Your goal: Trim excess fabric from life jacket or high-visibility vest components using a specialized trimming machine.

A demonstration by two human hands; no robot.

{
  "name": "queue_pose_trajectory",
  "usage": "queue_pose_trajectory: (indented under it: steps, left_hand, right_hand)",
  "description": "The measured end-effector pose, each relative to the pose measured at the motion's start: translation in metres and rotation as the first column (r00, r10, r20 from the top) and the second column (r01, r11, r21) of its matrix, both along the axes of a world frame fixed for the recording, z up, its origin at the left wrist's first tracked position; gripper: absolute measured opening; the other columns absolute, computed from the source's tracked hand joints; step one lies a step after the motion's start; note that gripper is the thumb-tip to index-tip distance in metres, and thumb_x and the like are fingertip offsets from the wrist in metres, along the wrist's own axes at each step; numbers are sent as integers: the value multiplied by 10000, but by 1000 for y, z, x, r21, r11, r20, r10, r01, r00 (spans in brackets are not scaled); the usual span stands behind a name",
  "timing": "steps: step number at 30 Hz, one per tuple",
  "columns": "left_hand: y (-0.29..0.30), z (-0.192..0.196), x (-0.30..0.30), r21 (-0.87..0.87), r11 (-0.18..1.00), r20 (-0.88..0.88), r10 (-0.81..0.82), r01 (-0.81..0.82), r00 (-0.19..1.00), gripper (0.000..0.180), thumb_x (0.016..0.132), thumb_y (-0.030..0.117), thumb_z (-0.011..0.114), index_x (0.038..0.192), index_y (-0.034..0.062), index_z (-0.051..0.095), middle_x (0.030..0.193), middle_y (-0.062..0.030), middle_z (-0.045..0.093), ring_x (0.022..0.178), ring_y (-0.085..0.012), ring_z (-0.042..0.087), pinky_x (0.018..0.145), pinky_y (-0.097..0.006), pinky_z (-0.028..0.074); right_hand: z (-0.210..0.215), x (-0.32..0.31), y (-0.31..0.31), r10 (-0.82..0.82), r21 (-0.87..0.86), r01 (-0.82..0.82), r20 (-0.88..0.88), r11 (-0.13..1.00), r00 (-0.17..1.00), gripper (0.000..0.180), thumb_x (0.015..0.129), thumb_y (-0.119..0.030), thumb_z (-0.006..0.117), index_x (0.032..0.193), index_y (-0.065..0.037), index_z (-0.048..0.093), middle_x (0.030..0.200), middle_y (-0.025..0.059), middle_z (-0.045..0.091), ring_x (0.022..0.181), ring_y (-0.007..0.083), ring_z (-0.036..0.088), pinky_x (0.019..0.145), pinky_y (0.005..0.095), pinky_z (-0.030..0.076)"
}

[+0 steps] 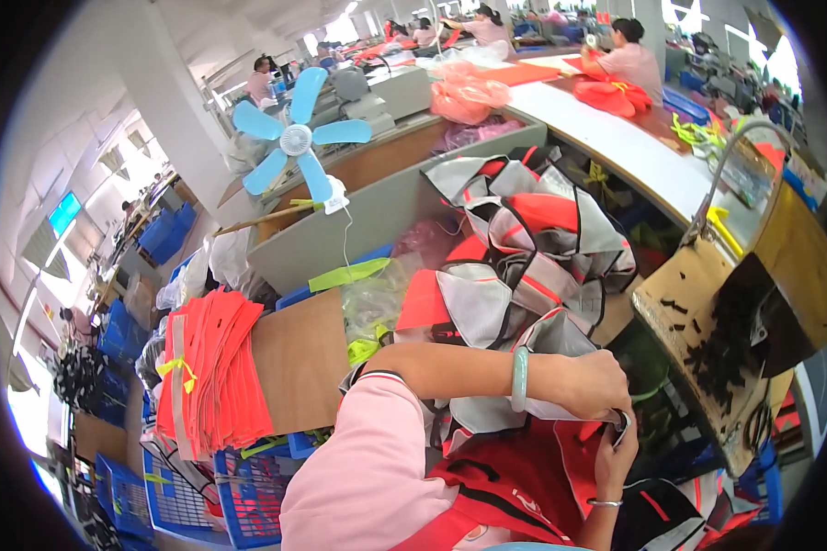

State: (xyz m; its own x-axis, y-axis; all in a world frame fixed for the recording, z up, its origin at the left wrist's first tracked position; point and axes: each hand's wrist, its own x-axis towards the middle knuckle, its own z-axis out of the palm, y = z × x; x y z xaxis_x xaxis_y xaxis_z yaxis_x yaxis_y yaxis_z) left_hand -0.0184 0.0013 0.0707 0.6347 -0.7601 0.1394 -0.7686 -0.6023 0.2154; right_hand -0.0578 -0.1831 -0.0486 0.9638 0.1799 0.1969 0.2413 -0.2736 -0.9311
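Note:
A heap of grey, black and bright orange sewn fabric pieces point(542, 220) lies in front of me, spilling down toward my lap. My left hand point(593, 386), with a green bangle at its wrist, reaches across from the left with its fingers closed on a fabric piece point(560, 340). Just below, my right hand point(617, 455), with a silver bangle, pinches a black edge of fabric close to my left fingertips. Both hands nearly meet there. The exact spot they grip is partly hidden by the fingers. A red apron point(515, 487) covers my front.
Left of me, a stack of orange fabric panels point(216, 376) tied with yellow sits on a brown board point(299, 358). Blue baskets point(253, 505) stand below. A blue fan point(296, 140) is ahead. At right is a worktable point(698, 294) with black scraps. Other people work farther back.

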Motion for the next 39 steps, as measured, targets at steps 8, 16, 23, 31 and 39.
queue_pose_trajectory:
  steps: [8,16,23,31,39]
  left_hand:
    - [18,0,16,162,985,108,-70,51,992,164,740,258,635,851,138,650,791,-78,634,775,-284,637,627,-416,463]
    - [-36,-52,-28,-244,898,223,-314,365,923,601,629,446,755,1118,209,500,886,-74,526,747,-260,525,688,-386,365]
    - [-67,-101,-46,-289,818,480,-326,498,814,602,592,532,748,1088,275,522,1000,-76,544,737,-246,541,717,-403,327]
    - [-85,-131,7,-270,958,-18,-105,96,994,388,754,502,631,689,121,658,765,-123,600,653,-334,604,544,-444,450]
    - [-147,-140,46,-90,995,-342,-76,47,937,366,774,355,663,853,-1,696,813,-196,677,794,-363,657,707,-441,521]
  right_hand:
    - [47,22,-44,676,332,-627,-581,705,453,174,845,-59,615,996,17,653,861,-10,666,785,80,582,713,272,485]
    - [-47,47,-92,653,508,-423,-471,750,593,284,819,-120,655,1076,-3,628,994,88,654,885,185,632,766,305,503]
    - [-51,31,-130,602,-165,-724,-449,670,660,426,794,-82,638,1211,-36,567,1121,118,612,1005,246,609,823,336,504]
    - [100,-51,-95,-62,-335,60,5,940,998,280,929,-151,593,1155,14,595,1091,157,640,989,242,605,866,339,478]
    - [80,-54,-53,234,-672,78,361,737,903,166,872,-203,633,897,-39,646,918,149,647,902,344,606,780,450,468]
